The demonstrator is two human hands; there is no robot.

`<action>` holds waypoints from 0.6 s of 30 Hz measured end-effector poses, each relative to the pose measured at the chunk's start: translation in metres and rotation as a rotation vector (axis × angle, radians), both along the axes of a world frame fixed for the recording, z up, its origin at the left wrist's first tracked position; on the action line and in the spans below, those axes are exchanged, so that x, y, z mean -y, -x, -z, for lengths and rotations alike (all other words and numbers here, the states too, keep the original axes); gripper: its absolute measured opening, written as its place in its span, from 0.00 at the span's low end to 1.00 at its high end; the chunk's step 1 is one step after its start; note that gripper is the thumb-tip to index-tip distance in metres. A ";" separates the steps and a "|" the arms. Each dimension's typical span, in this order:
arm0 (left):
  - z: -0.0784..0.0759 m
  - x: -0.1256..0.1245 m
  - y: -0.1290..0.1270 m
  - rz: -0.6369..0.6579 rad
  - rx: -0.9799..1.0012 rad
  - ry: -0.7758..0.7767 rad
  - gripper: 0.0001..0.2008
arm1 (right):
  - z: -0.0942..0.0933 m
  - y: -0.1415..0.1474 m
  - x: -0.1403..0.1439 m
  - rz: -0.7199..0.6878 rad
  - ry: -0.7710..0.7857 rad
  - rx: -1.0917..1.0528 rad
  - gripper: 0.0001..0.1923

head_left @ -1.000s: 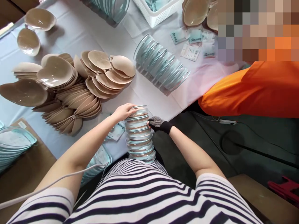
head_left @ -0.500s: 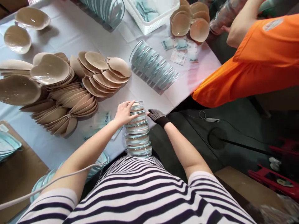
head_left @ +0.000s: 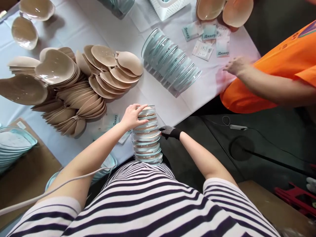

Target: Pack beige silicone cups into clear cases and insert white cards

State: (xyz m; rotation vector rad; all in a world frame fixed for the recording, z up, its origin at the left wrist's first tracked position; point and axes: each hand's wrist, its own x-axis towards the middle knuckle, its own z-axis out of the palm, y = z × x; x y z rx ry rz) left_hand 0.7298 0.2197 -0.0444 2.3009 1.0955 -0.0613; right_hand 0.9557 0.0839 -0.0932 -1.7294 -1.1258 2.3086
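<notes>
A row of clear plastic cases [head_left: 147,140] with pale blue rims and beige contents lies against my striped shirt at the table's front edge. My left hand [head_left: 134,117], bare, grips its far end, with thumb and fingers spread over the upper left side. On the other side, my right hand [head_left: 170,132] wears a dark grey glove with the fingertips uncovered. Its curled fingers press against the row's right side, and some of them are hidden. Just beyond lies a second row of clear cases [head_left: 171,61], touched by neither hand.
Beige bra cups [head_left: 71,89] are piled at the left. Small printed packets [head_left: 209,36] lie at the back right, near a white basket [head_left: 170,8]. A co-worker's hand [head_left: 237,65] is over the table's right edge. A white cable [head_left: 74,180] crosses my left forearm.
The view has shifted, so the table's things sit farther right and higher. The co-worker's arm now extends over the table edge. My hands keep nearly the same hold on the row of cases.
</notes>
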 end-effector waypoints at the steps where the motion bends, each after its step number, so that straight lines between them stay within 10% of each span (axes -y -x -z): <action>1: -0.001 -0.001 0.000 0.004 0.003 0.012 0.38 | -0.007 -0.001 0.004 0.041 -0.016 -0.030 0.04; 13: -0.010 -0.007 -0.010 0.048 -0.053 0.033 0.36 | -0.047 0.017 0.009 -0.024 -0.169 0.138 0.11; 18: -0.010 -0.005 -0.019 0.074 -0.051 0.029 0.37 | -0.068 0.099 -0.018 -0.303 -0.456 0.262 0.10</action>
